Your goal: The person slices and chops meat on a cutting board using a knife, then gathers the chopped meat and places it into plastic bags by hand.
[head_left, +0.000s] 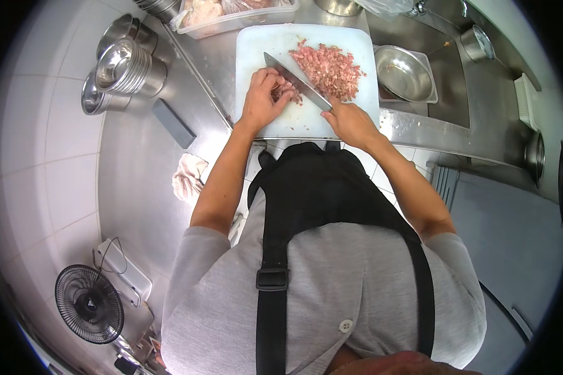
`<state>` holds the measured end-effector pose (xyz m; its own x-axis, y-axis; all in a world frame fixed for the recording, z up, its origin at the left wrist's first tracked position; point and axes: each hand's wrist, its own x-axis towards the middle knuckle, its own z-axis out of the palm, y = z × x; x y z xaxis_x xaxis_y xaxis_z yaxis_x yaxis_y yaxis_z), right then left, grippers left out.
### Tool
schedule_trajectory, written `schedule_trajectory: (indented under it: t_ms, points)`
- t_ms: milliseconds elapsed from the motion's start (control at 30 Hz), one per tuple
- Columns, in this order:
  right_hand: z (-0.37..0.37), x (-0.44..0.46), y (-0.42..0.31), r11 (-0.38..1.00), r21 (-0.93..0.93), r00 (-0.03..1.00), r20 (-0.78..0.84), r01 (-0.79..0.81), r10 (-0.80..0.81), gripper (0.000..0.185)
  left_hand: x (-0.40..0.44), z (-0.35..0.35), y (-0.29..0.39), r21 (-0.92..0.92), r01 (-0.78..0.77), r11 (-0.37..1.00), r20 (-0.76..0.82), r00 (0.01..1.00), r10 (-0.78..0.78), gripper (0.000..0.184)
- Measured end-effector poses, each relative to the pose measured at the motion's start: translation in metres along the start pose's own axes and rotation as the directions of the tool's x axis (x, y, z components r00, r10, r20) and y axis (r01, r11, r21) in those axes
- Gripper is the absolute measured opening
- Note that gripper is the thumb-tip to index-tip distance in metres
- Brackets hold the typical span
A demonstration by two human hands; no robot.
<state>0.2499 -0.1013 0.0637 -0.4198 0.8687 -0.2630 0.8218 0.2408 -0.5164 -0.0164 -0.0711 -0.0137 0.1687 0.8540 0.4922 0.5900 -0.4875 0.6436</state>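
My right hand (350, 121) is wrapped round the handle of a kitchen knife (299, 80), whose wide blade slants up and left across the white cutting board (256, 49). On the blade's left side, my left hand (264, 100) is curled over a small portion of meat (286, 90), pressing it against the board with its fingertips close to the blade. A heap of chopped meat (329, 70) lies spread on the board to the right of the knife. The curled fingers hide part of the meat under the left hand.
Behind the board stands a plastic tub (241, 20) with bagged meat. A metal bowl (405, 74) sits in the sink area at right. Left are stacked metal pots (131, 67), a grey sharpening stone (174, 123) and a crumpled cloth (189, 177). A black fan (89, 304) is at lower left.
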Motion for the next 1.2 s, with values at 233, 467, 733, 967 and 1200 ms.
schedule_trajectory:
  t_ms: [233,467,733,967,1200]
  points:
    - [-0.027,-0.022,-0.014,0.999,0.005,0.999,0.01,-0.032,0.031,0.037,0.004,-0.002,-0.004,-0.03,0.09,0.995,0.106,0.991,-0.086,0.023]
    - [-0.025,-0.022,-0.008,0.999,0.009,0.998,0.052,0.03,-0.031,0.044,-0.001,-0.001,-0.008,0.009,0.073,0.997,0.109,0.991,-0.074,0.025]
    - [-0.022,0.009,-0.004,0.998,0.047,0.981,0.192,-0.033,0.024,0.043,-0.002,-0.002,-0.015,0.004,0.07,0.998,0.114,0.991,-0.07,0.024]
    - [0.028,0.043,0.001,0.995,0.099,1.0,0.014,0.001,-0.002,0.036,-0.004,-0.004,-0.014,-0.062,0.099,0.993,0.123,0.988,-0.09,0.02]
    - [-0.025,-0.009,-0.02,0.997,0.049,0.998,0.035,-0.059,0.058,0.044,0.002,-0.013,-0.007,-0.046,0.082,0.996,0.08,0.994,-0.078,0.015]
